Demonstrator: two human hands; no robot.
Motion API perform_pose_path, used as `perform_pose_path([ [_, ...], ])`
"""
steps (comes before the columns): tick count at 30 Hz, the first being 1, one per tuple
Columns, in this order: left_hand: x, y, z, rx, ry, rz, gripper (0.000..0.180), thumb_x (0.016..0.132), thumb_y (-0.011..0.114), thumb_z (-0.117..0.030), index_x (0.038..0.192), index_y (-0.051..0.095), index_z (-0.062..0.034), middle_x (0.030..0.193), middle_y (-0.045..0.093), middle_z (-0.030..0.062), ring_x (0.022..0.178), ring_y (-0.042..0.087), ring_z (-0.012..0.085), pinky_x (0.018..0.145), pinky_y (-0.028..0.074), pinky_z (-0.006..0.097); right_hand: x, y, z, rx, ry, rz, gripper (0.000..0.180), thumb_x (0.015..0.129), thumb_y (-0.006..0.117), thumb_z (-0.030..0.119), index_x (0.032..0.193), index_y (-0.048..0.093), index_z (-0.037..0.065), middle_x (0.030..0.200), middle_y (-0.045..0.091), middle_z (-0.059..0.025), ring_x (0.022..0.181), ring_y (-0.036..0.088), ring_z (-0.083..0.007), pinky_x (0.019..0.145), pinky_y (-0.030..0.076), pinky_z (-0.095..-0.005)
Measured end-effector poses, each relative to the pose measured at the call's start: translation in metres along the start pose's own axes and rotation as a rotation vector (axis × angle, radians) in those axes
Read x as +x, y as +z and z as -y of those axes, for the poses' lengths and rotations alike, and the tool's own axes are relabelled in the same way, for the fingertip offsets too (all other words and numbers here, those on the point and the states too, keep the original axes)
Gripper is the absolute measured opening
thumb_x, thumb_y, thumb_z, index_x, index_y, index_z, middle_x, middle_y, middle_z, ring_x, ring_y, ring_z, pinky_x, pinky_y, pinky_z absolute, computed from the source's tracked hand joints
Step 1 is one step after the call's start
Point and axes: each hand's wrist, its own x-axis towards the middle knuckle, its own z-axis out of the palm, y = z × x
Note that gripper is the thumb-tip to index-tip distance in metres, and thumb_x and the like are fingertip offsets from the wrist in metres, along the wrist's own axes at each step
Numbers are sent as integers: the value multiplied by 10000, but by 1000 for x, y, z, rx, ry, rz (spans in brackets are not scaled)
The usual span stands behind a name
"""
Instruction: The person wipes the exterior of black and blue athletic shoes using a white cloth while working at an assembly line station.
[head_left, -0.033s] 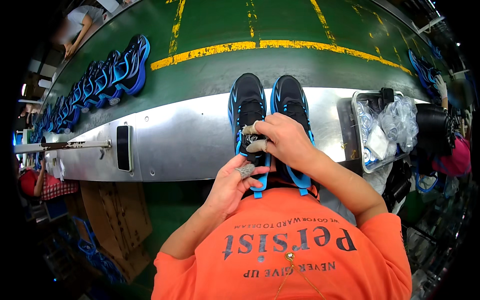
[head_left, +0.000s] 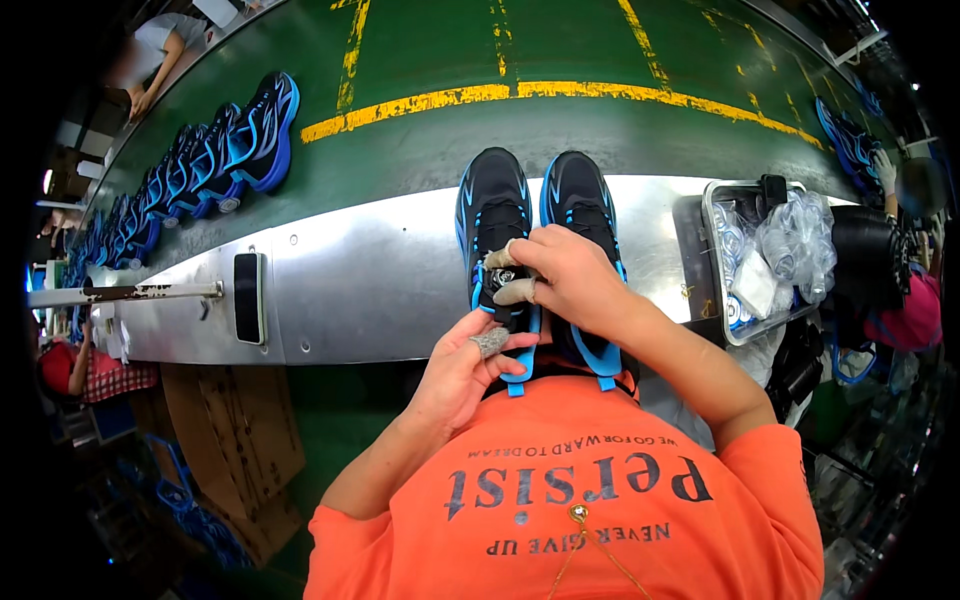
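Two black sneakers with blue trim stand side by side on the metal bench edge, toes pointing away from me. At the tongue of the left sneaker [head_left: 497,190] sits a round black-and-silver dial [head_left: 503,279]. My right hand [head_left: 570,275] pinches around this dial, its thumb and forefinger in pale finger covers. Lower down, my left hand [head_left: 470,365] is closed on the sneaker's collar near the heel, a grey wrap around one finger. Beside it, the right sneaker [head_left: 580,195] is untouched by the fingers, though my right hand partly covers it.
A clear plastic bin [head_left: 715,260] with bags and small round parts stands at right. On the bench at left lies a phone [head_left: 248,297], near a metal bar [head_left: 150,291]. A row of similar sneakers [head_left: 262,135] lines the green belt [head_left: 420,50]. Other people work at the edges.
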Motion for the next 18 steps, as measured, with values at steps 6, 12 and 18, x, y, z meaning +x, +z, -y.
perform_pose_path([
  [6, 2, 2, 8, -31, 4, 6, 356, 963, 453, -28, 1309, 453, 54, 1111, 545, 112, 1102, 634, 238, 766, 577, 283, 1, 1, -12, 124, -98, 89, 303, 786, 741, 132, 1085, 692, 140, 944, 502, -92, 853, 545, -279, 738, 478, -383],
  [12, 5, 6, 11, -12, 6, 11, 376, 969, 457, -30, 1334, 439, 59, 1264, 536, 165, 1090, 635, 232, 814, 570, 282, -11, 24, 2, 79, -49, -294, 243, 727, 751, 194, 942, 694, 96, 823, 534, -92, 794, 580, -304, 705, 485, -405],
  [18, -12, 25, 0, 993, 165, 58, 313, 982, 529, -129, 1279, 571, -43, 1329, 510, 154, 1044, 603, 217, 882, 509, 332, -28, -74, -37, 159, 109, -297, 283, 813, 740, 190, 1095, 747, 172, 772, 540, -20, 789, 531, -160, 718, 456, -304],
])
